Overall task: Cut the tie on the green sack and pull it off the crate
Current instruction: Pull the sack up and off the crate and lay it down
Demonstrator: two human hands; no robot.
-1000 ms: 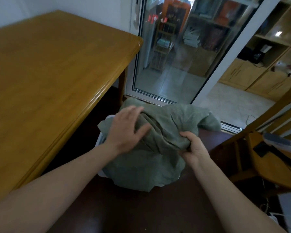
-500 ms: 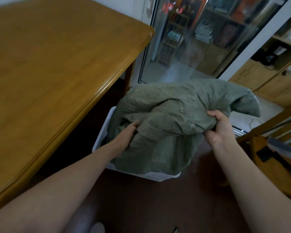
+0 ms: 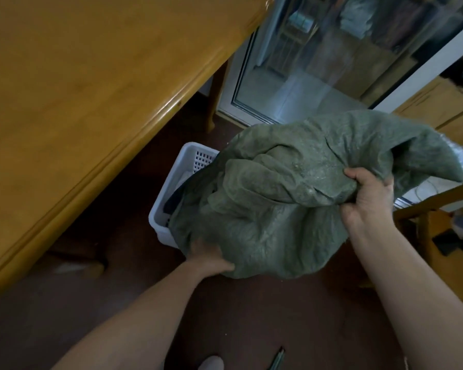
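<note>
A crumpled green woven sack (image 3: 300, 188) hangs bunched over the right side of a white perforated plastic crate (image 3: 171, 180) on the dark floor. My right hand (image 3: 366, 198) is shut on a fold of the sack and holds it raised at the right. Under the sack's lower left edge, my left hand (image 3: 209, 256) grips the cloth, its fingers mostly hidden. The crate's left wall, near rim and some dark contents show. No tie is visible.
A big wooden table (image 3: 91, 89) overhangs the left, its edge close to the crate. A glass sliding door (image 3: 318, 62) stands behind. A wooden chair (image 3: 444, 222) is at the right. A thin dark tool (image 3: 278, 359) lies on the floor near my foot (image 3: 211, 363).
The sack has been drawn up and to the right, baring the crate's left side. My left hand dropped from the top of the sack to its lower edge; my right hand rose.
</note>
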